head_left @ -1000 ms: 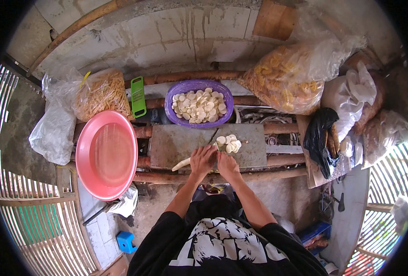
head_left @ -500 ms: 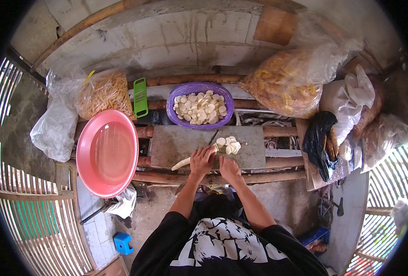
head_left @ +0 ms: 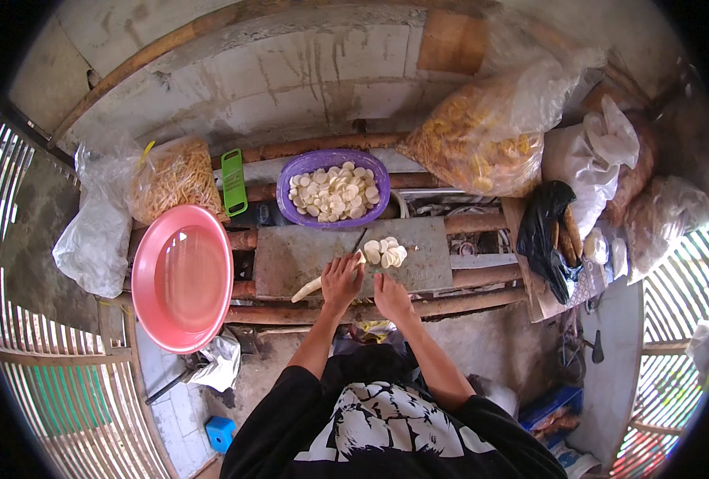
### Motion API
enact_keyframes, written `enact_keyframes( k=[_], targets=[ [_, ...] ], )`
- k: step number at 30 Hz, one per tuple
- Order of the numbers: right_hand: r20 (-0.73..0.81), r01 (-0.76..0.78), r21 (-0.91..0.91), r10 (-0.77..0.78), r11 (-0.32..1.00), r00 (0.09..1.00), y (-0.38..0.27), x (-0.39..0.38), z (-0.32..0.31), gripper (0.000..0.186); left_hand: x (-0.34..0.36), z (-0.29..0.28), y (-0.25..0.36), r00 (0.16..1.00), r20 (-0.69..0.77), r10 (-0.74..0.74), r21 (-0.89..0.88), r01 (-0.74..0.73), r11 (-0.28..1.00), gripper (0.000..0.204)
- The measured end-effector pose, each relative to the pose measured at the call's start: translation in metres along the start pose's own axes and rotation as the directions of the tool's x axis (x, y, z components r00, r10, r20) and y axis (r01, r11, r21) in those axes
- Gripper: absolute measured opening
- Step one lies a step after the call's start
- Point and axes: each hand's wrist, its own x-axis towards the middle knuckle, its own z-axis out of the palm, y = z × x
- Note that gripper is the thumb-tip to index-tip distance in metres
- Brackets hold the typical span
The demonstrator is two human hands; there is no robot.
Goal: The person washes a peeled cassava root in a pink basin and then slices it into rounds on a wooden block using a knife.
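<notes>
My left hand (head_left: 340,281) rests with bent fingers over a long peeled pale root (head_left: 308,289) lying on a grey board (head_left: 283,247). My right hand (head_left: 392,298), just to its right, is closed around a knife, mostly hidden, whose thin blade shows faintly at the root's cut end. A small heap of round white slices (head_left: 385,252) lies beyond both hands. Above the board a purple oval tub (head_left: 334,191) holds many similar slices.
At left are a pink basin (head_left: 180,279) of liquid, a green slicer (head_left: 233,180) and bags of fried strands (head_left: 179,176). At right sit a large bag of snacks (head_left: 474,136), a black bag (head_left: 542,239) and white sacks (head_left: 590,168), all on a pole-built bench.
The whole view has shifted slightly, with the board and tub now a little further left in the picture. Both hands remain at the root, with only small movements.
</notes>
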Motion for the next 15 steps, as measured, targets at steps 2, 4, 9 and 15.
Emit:
enact_keyframes(
  k=[2, 4, 9, 15],
  targets=[
    [0.013, 0.005, -0.005, -0.005, 1.000, 1.000, -0.006, 0.000, 0.002, 0.039, -0.002, -0.002, -0.001, 0.999, -0.019, 0.040, -0.007, -0.040, 0.999, 0.025],
    [-0.043, 0.057, -0.065, -0.060, 0.996, 0.997, -0.009, 0.000, 0.004, 0.034, -0.002, -0.001, -0.001, 0.999, -0.016, 0.044, -0.008, -0.044, 0.999, 0.025],
    [-0.008, 0.042, -0.089, -0.043, 0.995, 0.999, -0.014, 0.000, 0.002, 0.033, -0.002, -0.001, 0.000, 0.998, -0.027, 0.054, -0.018, -0.054, 0.998, 0.028],
    [-0.002, 0.046, -0.172, -0.047, 0.984, 0.999, -0.016, -0.001, -0.006, 0.033, -0.003, 0.002, 0.004, 0.999, -0.030, 0.037, -0.035, -0.038, 0.999, 0.023]
  ],
)
